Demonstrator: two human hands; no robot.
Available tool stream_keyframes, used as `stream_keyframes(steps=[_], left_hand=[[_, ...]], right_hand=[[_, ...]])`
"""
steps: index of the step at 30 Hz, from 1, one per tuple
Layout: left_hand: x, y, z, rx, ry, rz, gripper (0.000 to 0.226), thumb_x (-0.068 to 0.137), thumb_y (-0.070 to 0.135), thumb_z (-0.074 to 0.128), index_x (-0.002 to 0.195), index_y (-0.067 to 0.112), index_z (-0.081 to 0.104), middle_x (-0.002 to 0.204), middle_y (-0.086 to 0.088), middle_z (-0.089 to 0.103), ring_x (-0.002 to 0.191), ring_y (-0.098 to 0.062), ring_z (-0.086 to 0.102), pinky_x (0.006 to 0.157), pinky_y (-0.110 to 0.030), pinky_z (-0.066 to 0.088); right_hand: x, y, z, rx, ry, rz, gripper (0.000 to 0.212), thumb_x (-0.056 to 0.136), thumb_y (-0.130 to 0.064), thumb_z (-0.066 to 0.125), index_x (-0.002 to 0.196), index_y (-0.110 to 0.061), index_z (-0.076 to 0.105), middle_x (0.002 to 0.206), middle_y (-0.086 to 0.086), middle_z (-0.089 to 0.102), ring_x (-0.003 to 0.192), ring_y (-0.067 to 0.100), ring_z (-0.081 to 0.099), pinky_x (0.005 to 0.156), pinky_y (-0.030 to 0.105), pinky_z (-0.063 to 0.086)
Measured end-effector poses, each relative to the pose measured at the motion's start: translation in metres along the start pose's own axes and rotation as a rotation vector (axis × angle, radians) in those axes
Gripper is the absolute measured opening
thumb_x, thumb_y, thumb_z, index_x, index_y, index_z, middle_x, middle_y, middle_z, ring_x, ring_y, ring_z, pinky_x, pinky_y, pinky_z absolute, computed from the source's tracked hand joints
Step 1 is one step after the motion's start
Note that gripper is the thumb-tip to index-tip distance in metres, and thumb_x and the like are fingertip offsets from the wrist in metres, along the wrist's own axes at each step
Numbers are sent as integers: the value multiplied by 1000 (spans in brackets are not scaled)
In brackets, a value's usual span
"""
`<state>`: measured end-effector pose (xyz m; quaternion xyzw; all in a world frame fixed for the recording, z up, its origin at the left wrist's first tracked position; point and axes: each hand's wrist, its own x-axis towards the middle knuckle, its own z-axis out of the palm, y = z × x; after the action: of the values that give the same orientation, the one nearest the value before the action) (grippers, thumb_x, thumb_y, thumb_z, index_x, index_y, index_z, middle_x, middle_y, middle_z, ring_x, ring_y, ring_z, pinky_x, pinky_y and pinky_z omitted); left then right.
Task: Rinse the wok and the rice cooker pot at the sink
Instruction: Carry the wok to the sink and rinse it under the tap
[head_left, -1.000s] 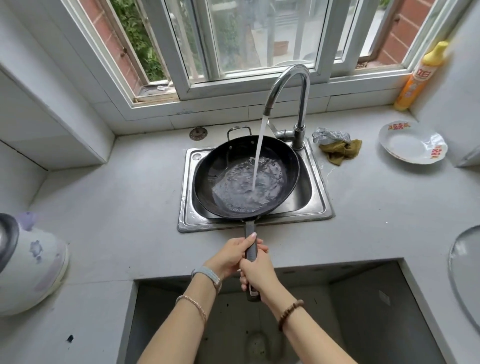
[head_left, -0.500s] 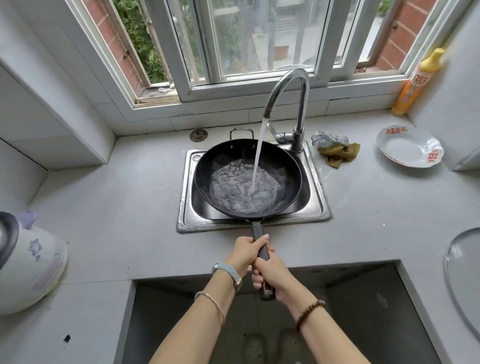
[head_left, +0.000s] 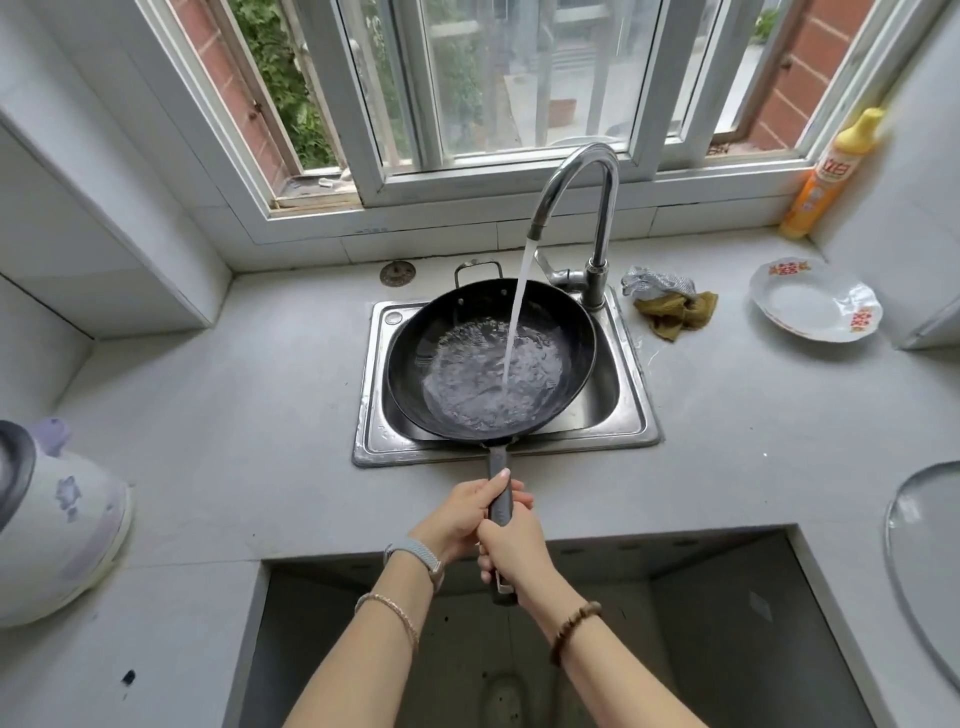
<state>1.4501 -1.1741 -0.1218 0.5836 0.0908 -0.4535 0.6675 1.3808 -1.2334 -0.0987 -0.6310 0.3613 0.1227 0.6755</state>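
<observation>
A black wok (head_left: 415, 353) lies over the steel sink (head_left: 631, 415), with water pooled in its bottom. The tap (head_left: 576, 171) runs a stream into the middle of the wok. My left hand (head_left: 462, 512) grips the wok's long dark handle (head_left: 497, 467) nearer the pan. Just behind it my right hand (head_left: 514, 551) grips the same handle toward its end. A white rice cooker (head_left: 57, 519) with a purple flower print stands at the left edge of the counter; its pot is hidden.
A scouring pad and brown cloth (head_left: 670, 306) lie right of the tap. Further right sit a white plate (head_left: 815, 306) and a yellow detergent bottle (head_left: 826, 176). A glass lid (head_left: 924, 561) shows at the right edge. An open recess (head_left: 675, 623) drops below the counter front.
The water pool in the wok has shifted and grown a little. Both hands keep their grip on the handle, and the wok has barely moved over the sink.
</observation>
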Motion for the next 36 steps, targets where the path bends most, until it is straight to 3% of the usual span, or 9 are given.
stream_keyframes(steps=[5, 8, 13, 16, 20, 27, 33, 36], left_hand=[[1, -2, 2, -59, -10, 2, 30, 101, 26, 48, 104, -1, 60, 84, -9, 72, 73, -14, 68, 73, -25, 56], [7, -6, 12, -16, 53, 22, 25, 97, 25, 55, 97, 1, 63, 83, -8, 72, 71, -14, 68, 73, -25, 56], [19, -11, 35, 108, 177, 60, 25, 94, 22, 61, 75, 6, 64, 69, -3, 71, 62, -14, 64, 61, -22, 52], [21, -12, 39, 158, 203, 74, 28, 94, 23, 61, 72, 7, 63, 67, -1, 70, 58, -12, 63, 60, -22, 51], [20, -11, 36, 176, 166, 84, 28, 97, 26, 56, 77, 8, 63, 73, -2, 71, 66, -14, 65, 68, -24, 53], [9, -9, 10, 27, 41, 57, 33, 101, 27, 47, 107, -3, 59, 84, -8, 73, 71, -13, 70, 68, -23, 56], [9, -11, 3, 0, 28, 39, 39, 99, 31, 50, 109, -6, 61, 86, -9, 74, 77, -16, 68, 76, -27, 54], [12, -10, 11, 35, 89, 41, 31, 97, 27, 56, 102, -2, 63, 85, -10, 72, 72, -14, 68, 73, -24, 55]], right_hand=[[5, 3, -1, -64, 42, 6, 13, 85, -8, 47, 97, -14, 50, 59, 9, 52, 37, 16, 47, 41, 26, 44], [7, 4, -15, -1, -35, 30, 19, 88, -4, 44, 106, -8, 49, 56, 7, 47, 36, 13, 42, 40, 24, 41], [8, 7, -41, 167, -159, 82, 9, 96, -5, 42, 93, -12, 47, 53, 3, 38, 37, 11, 34, 38, 21, 35], [9, 8, -45, 197, -188, 90, 8, 98, -7, 42, 95, -13, 46, 54, 2, 37, 39, 11, 33, 38, 20, 34], [8, 7, -46, 177, -185, 85, 7, 96, -5, 42, 98, -9, 47, 54, 3, 38, 39, 11, 34, 37, 21, 36], [8, 5, -12, -35, -21, 2, 14, 89, -6, 45, 101, -10, 51, 57, 8, 48, 36, 14, 43, 40, 25, 42], [11, 7, -4, -70, 24, 7, 18, 86, -8, 48, 104, -9, 48, 56, 8, 50, 36, 16, 46, 42, 27, 45], [9, 5, -15, -30, -22, 27, 20, 89, -7, 46, 109, -6, 47, 52, 6, 48, 37, 16, 45, 42, 28, 45]])
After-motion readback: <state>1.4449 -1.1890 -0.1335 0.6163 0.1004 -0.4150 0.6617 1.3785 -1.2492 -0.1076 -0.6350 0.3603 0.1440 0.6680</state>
